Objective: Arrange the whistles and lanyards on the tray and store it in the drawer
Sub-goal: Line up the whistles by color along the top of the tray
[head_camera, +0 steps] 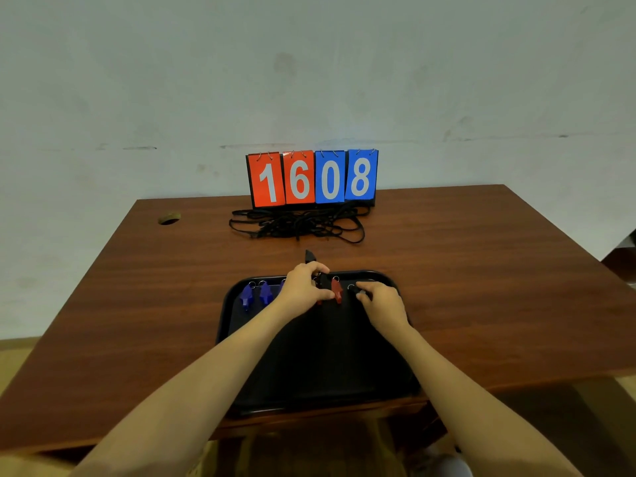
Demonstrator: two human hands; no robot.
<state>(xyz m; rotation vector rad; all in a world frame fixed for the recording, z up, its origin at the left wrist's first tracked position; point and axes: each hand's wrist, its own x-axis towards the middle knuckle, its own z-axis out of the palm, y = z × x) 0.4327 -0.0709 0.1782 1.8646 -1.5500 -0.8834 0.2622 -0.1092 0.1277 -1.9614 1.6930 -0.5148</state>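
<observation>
A black tray (pixel 309 366) lies at the table's near edge. Two blue whistles (pixel 255 296) with key rings lie side by side along the tray's far left. A red whistle (pixel 337 290) lies near the far middle. My left hand (pixel 303 287) rests over the far rim, fingers closed on a black whistle (pixel 309 257) that sticks out past the tray. My right hand (pixel 380 302) pinches a small black whistle (pixel 361 291) with a ring at the tray's far right. A tangle of black lanyards (pixel 299 223) lies farther back on the table.
A flip scoreboard (pixel 312 179) reading 1608 stands at the back of the brown wooden table (pixel 137 304), just behind the lanyards. A round cable hole (pixel 168 217) is at the back left. A pale wall rises behind.
</observation>
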